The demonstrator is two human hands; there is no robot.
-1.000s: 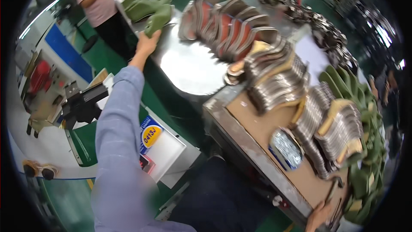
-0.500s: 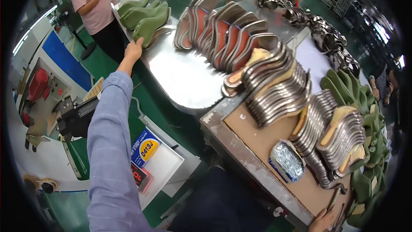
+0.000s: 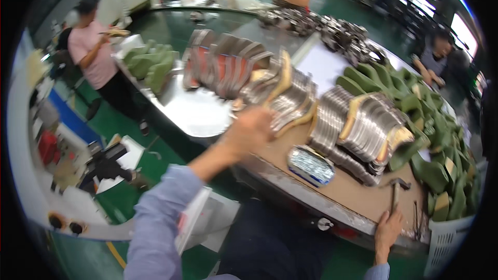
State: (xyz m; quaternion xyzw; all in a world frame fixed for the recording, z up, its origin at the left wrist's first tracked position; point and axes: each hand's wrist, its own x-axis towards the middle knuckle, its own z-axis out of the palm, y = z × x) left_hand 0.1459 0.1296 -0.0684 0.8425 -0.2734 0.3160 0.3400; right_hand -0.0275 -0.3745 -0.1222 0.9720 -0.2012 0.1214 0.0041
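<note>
My left hand (image 3: 250, 134) reaches over the table to the near end of a row of curved, silver-edged shoe insoles (image 3: 290, 96) with tan faces. It is smeared by motion and its fingers are partly hidden, so its grip does not show. At the table's near right edge, my right hand (image 3: 388, 228) is closed around the wooden handle of a hammer (image 3: 396, 194), its head pointing away from me. Between my hands lies a small blue box (image 3: 311, 166) filled with shiny silver bits. More insole stacks (image 3: 368, 124) stand behind it.
Green shoe lasts (image 3: 433, 140) crowd the right side, above a white plastic basket (image 3: 448, 241). Other lasts (image 3: 150, 65) lie at the far left, near silver-and-red insoles (image 3: 223, 65). People stand at the left, back and right. A round knob (image 3: 325, 223) projects from the table front.
My left hand has left the green lasts at the far left and come to the insole row. More of my right hand and the hammer shows. The view has shifted.
</note>
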